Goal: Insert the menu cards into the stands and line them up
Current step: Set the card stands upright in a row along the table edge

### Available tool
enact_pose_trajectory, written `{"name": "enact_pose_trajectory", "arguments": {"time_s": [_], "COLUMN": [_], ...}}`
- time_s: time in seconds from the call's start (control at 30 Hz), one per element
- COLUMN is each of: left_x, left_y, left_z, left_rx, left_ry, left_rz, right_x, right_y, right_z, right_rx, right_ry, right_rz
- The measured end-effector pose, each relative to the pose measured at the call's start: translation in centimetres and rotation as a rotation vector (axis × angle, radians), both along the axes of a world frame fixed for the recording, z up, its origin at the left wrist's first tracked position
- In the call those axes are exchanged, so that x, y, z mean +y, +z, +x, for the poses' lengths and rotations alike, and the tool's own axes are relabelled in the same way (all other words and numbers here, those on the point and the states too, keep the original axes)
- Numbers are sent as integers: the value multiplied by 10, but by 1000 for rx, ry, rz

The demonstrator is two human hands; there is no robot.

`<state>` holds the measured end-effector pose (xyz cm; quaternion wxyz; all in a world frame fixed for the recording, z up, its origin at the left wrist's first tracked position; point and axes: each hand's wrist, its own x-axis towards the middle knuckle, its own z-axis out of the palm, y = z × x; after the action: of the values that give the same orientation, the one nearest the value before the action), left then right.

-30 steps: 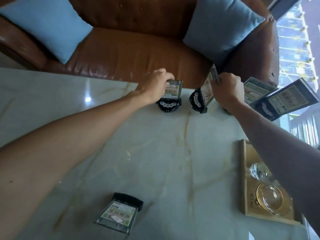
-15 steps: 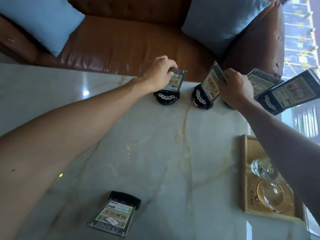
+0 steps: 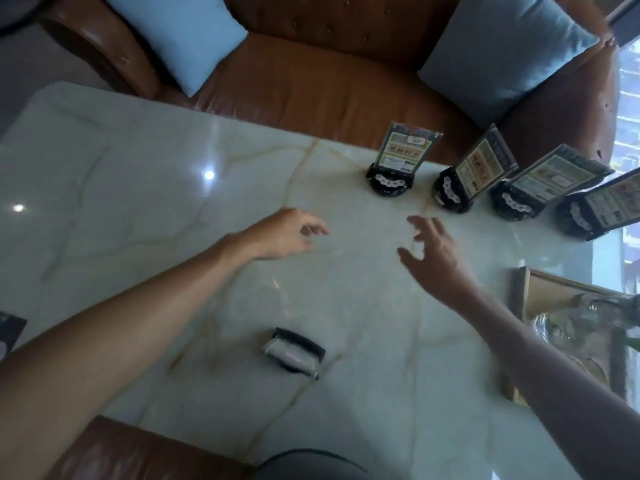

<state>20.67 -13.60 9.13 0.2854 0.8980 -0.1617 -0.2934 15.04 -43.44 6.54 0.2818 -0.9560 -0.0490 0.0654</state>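
Several black menu stands with cards stand in a row along the far edge of the marble table [image 3: 138, 202]: the leftmost stand [image 3: 398, 161], a second stand [image 3: 471, 174], a third stand [image 3: 540, 187] and a fourth stand [image 3: 602, 207] at the right. Another stand with its card [image 3: 294, 353] lies flat near the table's front edge. My left hand [image 3: 284, 237] hovers over the middle of the table, fingers apart, holding nothing. My right hand [image 3: 433, 258] is beside it, also spread and empty. Both hands are well short of the row.
A brown leather sofa [image 3: 311, 84] with two blue cushions [image 3: 180, 32] runs behind the table. A wooden tray [image 3: 530, 299] with glassware sits at the right edge. A dark object [image 3: 8, 329] pokes in at the left edge. A window is at far right.
Both hands have let go of the two stands they held at the far edge and pulled back toward me. The view has shifted, showing more of the table and the full row.
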Motion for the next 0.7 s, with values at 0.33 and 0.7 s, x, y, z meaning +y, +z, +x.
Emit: {"name": "enact_pose_trajectory", "arguments": {"time_s": [0.33,0.7], "left_x": [73,90], "left_y": [-29,-62], "left_z": [-136,-199], "left_rx": [178,157], "left_ry": [145,208], "left_rz": [-129,-293], "right_x": [98,151], "right_y": [-37,-68], "right_z": [-136,-195], "right_rx": [215,298], "right_ry": [113,-12], "right_rz": [83,232]}}
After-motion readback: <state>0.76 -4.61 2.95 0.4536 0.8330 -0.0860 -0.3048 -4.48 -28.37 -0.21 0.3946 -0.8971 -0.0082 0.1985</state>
